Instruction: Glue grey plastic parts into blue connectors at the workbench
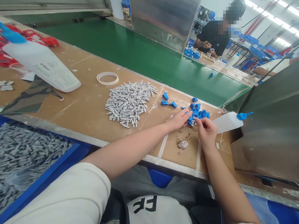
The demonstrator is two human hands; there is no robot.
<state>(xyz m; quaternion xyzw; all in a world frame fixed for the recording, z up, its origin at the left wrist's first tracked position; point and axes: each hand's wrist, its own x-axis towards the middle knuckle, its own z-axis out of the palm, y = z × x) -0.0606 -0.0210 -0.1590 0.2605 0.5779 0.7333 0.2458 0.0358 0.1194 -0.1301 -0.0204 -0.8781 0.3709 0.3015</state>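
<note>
My left hand (179, 120) is closed round a small blue plastic part (190, 122) at the near side of a blue pile. My right hand (207, 130) is just to its right, thumb and finger pinched together close to that part; what they hold is too small to make out. Behind both hands lies a heap of blue plastic parts (203, 114). To the left of my left hand spreads a big pile of small grey plastic pieces (130, 101). Near my wrists, a small shiny metal cup (182, 144) stands among brown crumbs.
A white squeeze bottle (230, 122) with a blue nozzle lies right of my right hand; another (44, 63) is at left. A tape roll (107, 78) lies behind the grey pile. Beyond runs a green conveyor belt (93, 40). A blue crate (67, 161) holds grey pieces. A co-worker (212, 35) sits across.
</note>
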